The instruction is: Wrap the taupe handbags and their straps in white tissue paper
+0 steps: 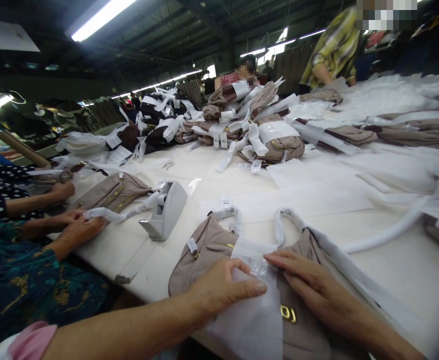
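Observation:
A beige fabric bag (204, 252) lies on the table before me, with gold zippers and gold letters. White tissue paper (257, 320) wraps across its middle, and a shiny clear patch like tape shows on the paper. My left hand (229, 285) rests on the paper, thumb and forefinger apart. Stretched flat, the fingers of my right hand (311, 285) touch the bag and the paper's right edge. The strap (279, 225) is covered in white wrapping. To the left of the bag stands a grey tape dispenser (167, 210).
Wrapped beige bags (279, 140) are heaped at the back of the white table (238, 187). Sheets of white paper (317, 195) lie at right. On the left, other people's hands (80, 227) handle another beige bag (110, 192). A person in a plaid shirt (334, 47) stands behind.

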{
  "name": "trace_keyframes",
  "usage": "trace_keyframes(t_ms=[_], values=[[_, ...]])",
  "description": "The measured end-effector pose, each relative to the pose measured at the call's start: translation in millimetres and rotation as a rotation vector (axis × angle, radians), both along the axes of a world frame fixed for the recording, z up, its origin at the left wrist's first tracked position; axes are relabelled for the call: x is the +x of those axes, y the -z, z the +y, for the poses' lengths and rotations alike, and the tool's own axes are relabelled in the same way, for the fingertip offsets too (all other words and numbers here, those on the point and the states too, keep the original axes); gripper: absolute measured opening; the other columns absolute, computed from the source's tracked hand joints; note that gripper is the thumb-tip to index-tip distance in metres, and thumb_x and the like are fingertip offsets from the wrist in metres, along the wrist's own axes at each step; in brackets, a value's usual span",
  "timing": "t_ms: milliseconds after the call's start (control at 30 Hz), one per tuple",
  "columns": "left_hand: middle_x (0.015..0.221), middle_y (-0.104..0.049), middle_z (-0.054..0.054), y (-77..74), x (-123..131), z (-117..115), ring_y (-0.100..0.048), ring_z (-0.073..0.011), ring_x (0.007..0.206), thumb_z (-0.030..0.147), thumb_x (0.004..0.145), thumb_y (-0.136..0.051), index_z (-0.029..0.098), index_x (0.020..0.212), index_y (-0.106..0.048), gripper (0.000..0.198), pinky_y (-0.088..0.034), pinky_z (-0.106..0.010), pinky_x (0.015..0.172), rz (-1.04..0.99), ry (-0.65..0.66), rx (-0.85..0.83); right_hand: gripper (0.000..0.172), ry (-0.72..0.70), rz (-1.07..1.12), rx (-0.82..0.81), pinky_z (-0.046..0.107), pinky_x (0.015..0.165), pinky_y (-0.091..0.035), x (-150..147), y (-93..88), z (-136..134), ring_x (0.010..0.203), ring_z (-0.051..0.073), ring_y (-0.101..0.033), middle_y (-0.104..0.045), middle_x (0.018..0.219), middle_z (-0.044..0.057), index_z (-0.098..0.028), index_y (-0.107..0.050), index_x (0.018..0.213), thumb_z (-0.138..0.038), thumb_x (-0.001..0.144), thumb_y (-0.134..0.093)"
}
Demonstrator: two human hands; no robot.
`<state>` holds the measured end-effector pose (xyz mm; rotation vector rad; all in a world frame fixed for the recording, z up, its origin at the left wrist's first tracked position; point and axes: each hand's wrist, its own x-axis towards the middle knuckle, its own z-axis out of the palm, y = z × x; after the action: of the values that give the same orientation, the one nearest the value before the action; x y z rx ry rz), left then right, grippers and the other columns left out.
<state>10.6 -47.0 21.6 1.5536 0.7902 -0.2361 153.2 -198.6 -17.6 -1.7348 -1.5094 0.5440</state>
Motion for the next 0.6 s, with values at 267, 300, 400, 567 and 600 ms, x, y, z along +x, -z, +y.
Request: trace_keyframes(t_ms=[267, 300, 400, 567, 600], values=[[0.057, -0.050, 0.003, 0.1, 12.1, -0.9, -0.040, -0.0091, 0.049, 0.024, 0.057, -0.057, 0.015, 0.070, -0.060, 0.015, -0.026, -0.021, 0.047, 0.118, 0.150, -0.043, 0.030, 0.064, -0.117, 0.023, 0.042, 0.099, -0.038, -10.4, 11.5, -18.3, 0.113, 0.022, -0.049, -0.056, 0.117, 0.009, -0.021, -0.063, 0.104, -0.015, 0.084, -0.042], [0.057, -0.050, 0.003, -0.6, 14.0, -0.6, -0.041, -0.0095, 0.049, 0.023, 0.056, -0.057, 0.016, 0.069, -0.059, 0.015, -0.026, -0.021, 0.047, 0.145, 0.133, -0.052, 0.030, 0.057, -0.141, 0.029, 0.044, 0.101, -0.036, -11.6, 13.0, -19.5, 0.114, 0.022, -0.048, -0.057, 0.117, 0.009, -0.021, -0.063, 0.106, -0.015, 0.084, -0.042], [0.055, -0.049, 0.003, -1.7, 17.7, -0.3, -0.041, -0.0105, 0.050, 0.023, 0.056, -0.056, 0.016, 0.067, -0.057, 0.013, -0.025, -0.022, 0.046, 0.185, 0.119, -0.070, 0.026, 0.062, -0.130, 0.001, 0.044, 0.101, -0.035, -13.5, 12.3, -20.4, 0.114, 0.023, -0.047, -0.056, 0.116, 0.009, -0.022, -0.063, 0.106, -0.023, 0.087, -0.046], [0.054, -0.048, 0.003, 2.2, 21.5, -1.5, -0.039, -0.0098, 0.049, 0.030, 0.056, -0.062, 0.015, 0.063, -0.055, 0.018, -0.025, -0.023, 0.048, 0.203, 0.117, -0.084, 0.020, 0.033, -0.053, -0.051, 0.040, 0.100, -0.035, -17.1, -1.9, -13.8, 0.109, 0.021, -0.049, -0.055, 0.110, 0.007, -0.024, -0.066, 0.094, -0.035, 0.086, -0.052], [0.053, -0.048, 0.004, 2.7, 22.2, -1.6, -0.039, -0.0094, 0.049, 0.030, 0.053, -0.064, 0.015, 0.063, -0.054, 0.020, -0.025, -0.022, 0.048, 0.199, 0.108, -0.112, 0.021, 0.008, -0.069, -0.050, 0.042, 0.103, -0.031, -17.9, -4.1, -12.3, 0.108, 0.021, -0.049, -0.055, 0.109, 0.006, -0.025, -0.065, 0.098, -0.036, 0.087, -0.051]])
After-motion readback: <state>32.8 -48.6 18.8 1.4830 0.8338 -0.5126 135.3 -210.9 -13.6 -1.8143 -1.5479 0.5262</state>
